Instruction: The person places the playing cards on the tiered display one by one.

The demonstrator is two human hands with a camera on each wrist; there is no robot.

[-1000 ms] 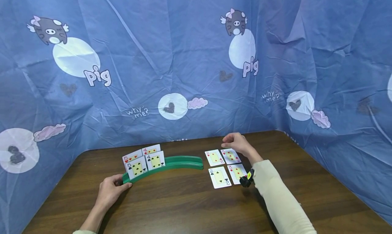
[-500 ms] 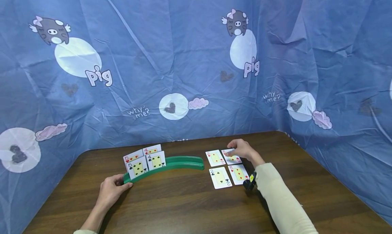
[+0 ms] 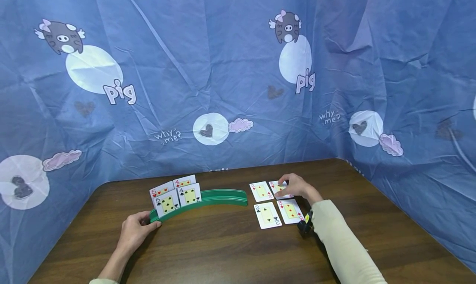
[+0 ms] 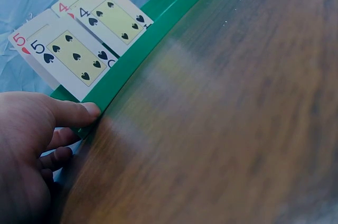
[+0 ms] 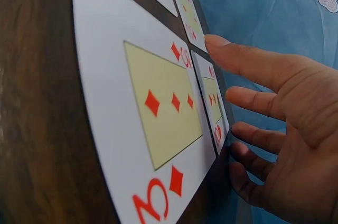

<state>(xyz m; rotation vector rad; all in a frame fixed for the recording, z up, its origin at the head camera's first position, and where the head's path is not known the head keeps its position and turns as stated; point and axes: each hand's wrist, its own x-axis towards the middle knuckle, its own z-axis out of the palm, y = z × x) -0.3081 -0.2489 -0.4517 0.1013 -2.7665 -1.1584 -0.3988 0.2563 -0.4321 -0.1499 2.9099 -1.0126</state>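
Brown table (image 3: 223,251) cropped | right hand (image 3: 295,186) partly hides far-right card (image 3: 277,187)

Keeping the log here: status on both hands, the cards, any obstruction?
Left hand pinching end of green rack. Right hand over far right-hand card. Four cards racked, four others on table. No obstruction visible.

Curved green rack (image 3: 223,197) with four standing cards (image 3: 167,204), four flat cards (image 3: 267,215) beside it

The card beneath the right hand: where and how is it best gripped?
Perhaps pinch this card by its right edge, coming from the right: it lies flat, with two of diamonds at its left, three of diamonds at its near side.
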